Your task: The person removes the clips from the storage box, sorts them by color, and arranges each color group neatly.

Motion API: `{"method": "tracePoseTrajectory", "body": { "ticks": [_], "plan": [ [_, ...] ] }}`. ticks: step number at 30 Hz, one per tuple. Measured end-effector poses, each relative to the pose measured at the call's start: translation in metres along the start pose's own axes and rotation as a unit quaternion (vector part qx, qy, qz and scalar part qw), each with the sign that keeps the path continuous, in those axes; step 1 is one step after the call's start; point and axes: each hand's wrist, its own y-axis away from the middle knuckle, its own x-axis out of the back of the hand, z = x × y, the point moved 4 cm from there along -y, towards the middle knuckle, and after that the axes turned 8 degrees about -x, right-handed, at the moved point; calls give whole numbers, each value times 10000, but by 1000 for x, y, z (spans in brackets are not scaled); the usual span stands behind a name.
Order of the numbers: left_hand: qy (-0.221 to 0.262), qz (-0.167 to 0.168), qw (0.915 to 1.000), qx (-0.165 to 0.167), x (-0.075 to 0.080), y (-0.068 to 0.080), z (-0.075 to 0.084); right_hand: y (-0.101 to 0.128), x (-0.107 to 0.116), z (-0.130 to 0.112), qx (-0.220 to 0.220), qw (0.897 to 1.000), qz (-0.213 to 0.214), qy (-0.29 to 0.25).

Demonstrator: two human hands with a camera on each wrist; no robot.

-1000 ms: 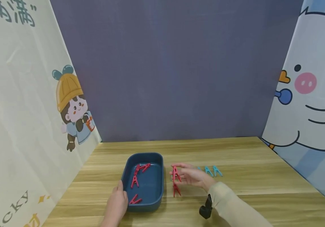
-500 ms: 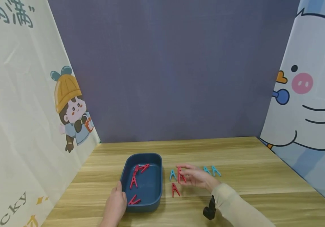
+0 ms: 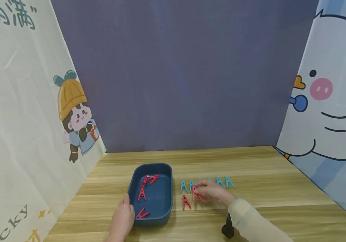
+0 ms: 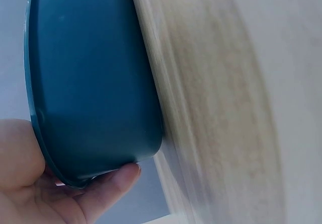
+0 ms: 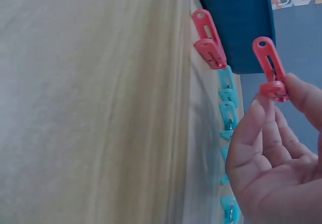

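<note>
Red peg point(image 3: 195, 194) point(image 5: 270, 68) pinched in right hand point(image 3: 211, 192) fingertips, above table point(image 3: 266, 188), right of tray point(image 3: 167, 215). Red pegs: four in tray, one on table point(image 3: 186, 202), one held. Blue pegs point(image 3: 184, 186): about six in row, some hidden. Plastic, A-shaped. Tray dark blue, rounded rectangle, smooth. Left hand point(image 3: 121, 220) grips tray's near corner.

Bright, even, diffuse light in head view; no glare. Soft faint shadows under tray point(image 3: 132, 188) and beside right hand point(image 3: 210, 192) on table point(image 3: 266, 188). Mild wide-angle stretch at side edges. Left wrist view blurred: table grain smeared, washed out toward right. Right wrist view softer on near table, sharper on held red clip point(image 5: 270, 68).
</note>
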Motion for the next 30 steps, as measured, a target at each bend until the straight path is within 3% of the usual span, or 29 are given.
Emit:
{"method": "tracePoseTrajectory", "body": {
  "ticks": [8,12,21,30],
  "plan": [
    [-5,69,10000,-62,1,0,0,-1,-2,6,139,9991,266,301],
    [0,-62,10000,56,1,-1,-1,-1,-5,8,229,9976,371,533],
    [4,-26,10000,-51,-1,-1,-2,-1,-9,12,125,9969,477,619],
    [-19,-135,9999,65,-2,-2,-2,4,-13,8,112,9938,607,926]
  ]
}}
